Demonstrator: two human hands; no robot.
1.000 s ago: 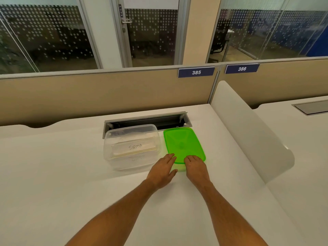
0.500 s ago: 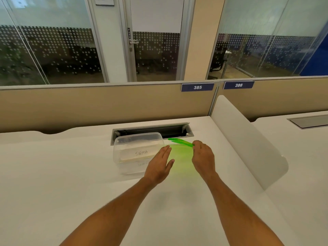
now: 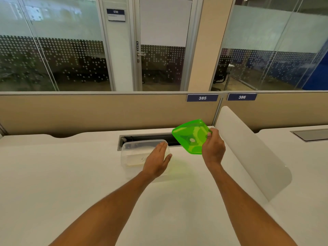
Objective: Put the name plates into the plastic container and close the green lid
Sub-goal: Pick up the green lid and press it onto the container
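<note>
A clear plastic container stands on the white desk with pale name plates inside; one shows handwritten letters, partly hidden by my hand. My left hand hovers flat and open over the container's right end, fingers together. My right hand grips the translucent green lid by its right edge. The lid is lifted off the desk and tilted, up and to the right of the container.
A grey cable slot runs along the desk just behind the container. A beige partition with number tags 385 and 386 closes the back. A white curved divider rises on the right, with another desk beyond it.
The green lid lay flat on the desk beside the container; my right hand has lifted and tilted it. My left hand moved off the lid to over the container.
</note>
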